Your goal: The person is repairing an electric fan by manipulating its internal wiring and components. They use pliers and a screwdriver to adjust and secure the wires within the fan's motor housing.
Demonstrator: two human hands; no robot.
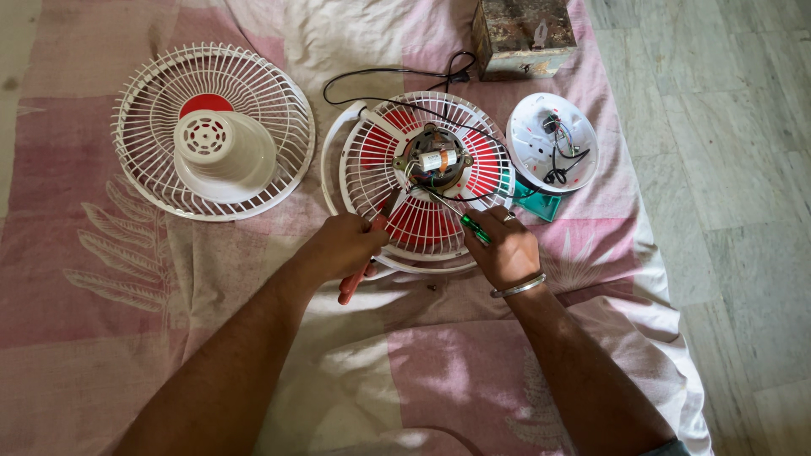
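The small table fan is already taken apart: the front grille (135,127) lies to the left with a cream cone-shaped cover (226,154) on it, the white round housing (553,142) lies open on the right, and the rear grille (372,165) with red blades (422,224) and the bare motor (437,159) sits on the pink cloth (101,279) in the middle. The left hand (342,247) is closed around red-handled pliers (356,274), and the right hand (504,243) grips a green-handled screwdriver (473,228), its tip at the motor wires. I judge that the work on the motor is not finished and the reassembly is not started.

Both forearms reach forward, the left hand (345,245) and right hand (504,247) curled closed, knuckles up.
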